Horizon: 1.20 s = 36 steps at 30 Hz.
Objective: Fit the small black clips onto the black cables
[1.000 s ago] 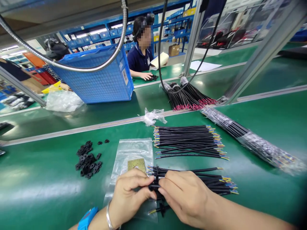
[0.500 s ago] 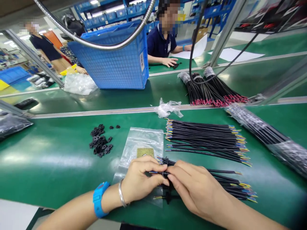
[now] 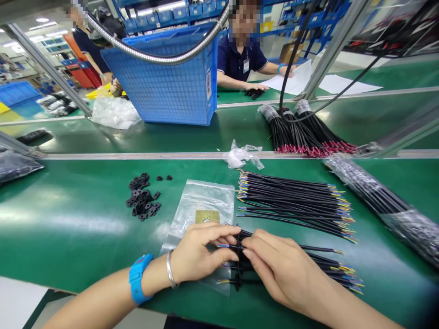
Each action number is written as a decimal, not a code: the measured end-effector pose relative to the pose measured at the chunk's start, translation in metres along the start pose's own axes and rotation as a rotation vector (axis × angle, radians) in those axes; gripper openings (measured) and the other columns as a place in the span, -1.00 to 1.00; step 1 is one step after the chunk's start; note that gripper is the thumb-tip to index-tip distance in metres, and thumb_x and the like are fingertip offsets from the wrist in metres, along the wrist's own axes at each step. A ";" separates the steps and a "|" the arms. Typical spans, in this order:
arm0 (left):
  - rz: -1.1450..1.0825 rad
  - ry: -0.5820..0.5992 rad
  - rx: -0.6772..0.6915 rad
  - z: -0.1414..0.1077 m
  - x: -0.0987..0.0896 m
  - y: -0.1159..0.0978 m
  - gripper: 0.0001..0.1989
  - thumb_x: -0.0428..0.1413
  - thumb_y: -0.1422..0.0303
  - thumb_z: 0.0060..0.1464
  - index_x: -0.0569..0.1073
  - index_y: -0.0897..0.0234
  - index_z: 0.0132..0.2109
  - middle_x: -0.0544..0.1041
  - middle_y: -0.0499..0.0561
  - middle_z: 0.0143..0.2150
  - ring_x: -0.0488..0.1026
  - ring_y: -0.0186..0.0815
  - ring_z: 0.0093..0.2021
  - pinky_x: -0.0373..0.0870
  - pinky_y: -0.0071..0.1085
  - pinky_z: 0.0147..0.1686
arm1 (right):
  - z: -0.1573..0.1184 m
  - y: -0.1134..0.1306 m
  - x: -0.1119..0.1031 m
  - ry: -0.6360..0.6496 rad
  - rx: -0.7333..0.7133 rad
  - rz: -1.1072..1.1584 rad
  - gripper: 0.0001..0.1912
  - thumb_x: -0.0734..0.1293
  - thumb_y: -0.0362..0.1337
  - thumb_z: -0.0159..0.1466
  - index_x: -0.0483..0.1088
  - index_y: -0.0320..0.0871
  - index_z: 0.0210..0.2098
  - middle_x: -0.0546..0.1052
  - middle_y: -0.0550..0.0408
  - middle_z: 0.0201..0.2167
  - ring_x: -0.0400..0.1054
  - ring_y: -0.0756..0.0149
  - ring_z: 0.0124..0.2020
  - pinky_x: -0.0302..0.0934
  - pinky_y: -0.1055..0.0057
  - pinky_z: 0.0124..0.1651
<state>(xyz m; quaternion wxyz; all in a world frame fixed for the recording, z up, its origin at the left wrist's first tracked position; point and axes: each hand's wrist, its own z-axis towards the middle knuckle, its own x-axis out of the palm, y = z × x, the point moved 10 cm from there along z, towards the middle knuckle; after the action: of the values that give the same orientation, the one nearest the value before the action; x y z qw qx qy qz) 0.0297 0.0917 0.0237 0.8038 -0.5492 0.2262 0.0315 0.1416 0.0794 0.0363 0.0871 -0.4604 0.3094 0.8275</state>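
Observation:
My right hand [image 3: 277, 262] pinches a black cable [image 3: 229, 246] just behind its end. Blue-tipped wires of that cable show between the fingers of my left hand [image 3: 200, 249]. My left thumb and fingertips are curled around a small black square piece [image 3: 239, 246] on the cable, partly hidden by the fingers. Under and beside my hands lie more black cables [image 3: 338, 269] with coloured wire ends; some carry similar black pieces near their left ends. Loose small black pieces [image 3: 144, 203] lie in a pile to the left.
A clear plastic bag [image 3: 206, 194] with a yellowish square plate [image 3: 206, 216] lies beneath my left hand. Behind are a row of cables [image 3: 288, 192], wrapped cable bundles [image 3: 380, 196], crumpled plastic [image 3: 242, 155] and a blue crate [image 3: 171, 87]. A co-worker [image 3: 242, 59] sits across the bench.
My left index finger has lifted slightly from the black piece, and the fingers spread a little more. My right hand stays at the cable. The camera view has shifted slightly.

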 end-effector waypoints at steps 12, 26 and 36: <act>0.013 0.021 -0.031 0.000 0.003 0.002 -0.70 0.24 0.44 0.06 0.52 0.29 -0.02 0.67 0.08 -0.22 0.64 -0.31 -0.28 0.59 -0.46 -0.24 | 0.000 0.003 -0.008 -0.029 -0.065 -0.038 -0.79 0.14 -0.41 0.39 0.39 -0.17 -0.27 0.35 0.15 -0.51 0.23 0.40 -0.52 0.10 0.43 -0.46; 1.164 -0.173 -0.556 0.013 -0.169 0.124 -0.64 -0.07 0.25 0.28 0.46 0.16 0.12 0.45 0.23 0.11 0.35 0.12 0.12 0.27 0.14 0.01 | -0.010 -0.048 0.002 0.145 0.059 -0.181 -0.78 0.20 -0.23 0.38 0.47 -0.11 -0.17 0.53 0.08 -0.33 0.44 0.29 -0.33 0.30 0.33 -0.27; 1.098 0.059 -0.370 0.010 -0.119 0.095 -0.81 -0.03 0.36 0.21 0.44 0.28 -0.14 0.48 0.13 -0.21 0.44 -0.10 -0.16 0.38 -0.20 -0.07 | 0.003 -0.109 -0.005 0.061 0.118 -0.255 -0.82 0.22 -0.32 0.35 0.47 -0.14 -0.25 0.49 0.04 -0.34 0.34 0.26 -0.25 0.30 0.30 -0.14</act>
<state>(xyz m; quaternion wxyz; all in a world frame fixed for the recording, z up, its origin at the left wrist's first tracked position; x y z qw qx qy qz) -0.1027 0.1616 -0.0088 0.5537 -0.4833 0.4910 0.4677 0.1891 0.1683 -0.0059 0.2088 -0.5149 0.2991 0.7758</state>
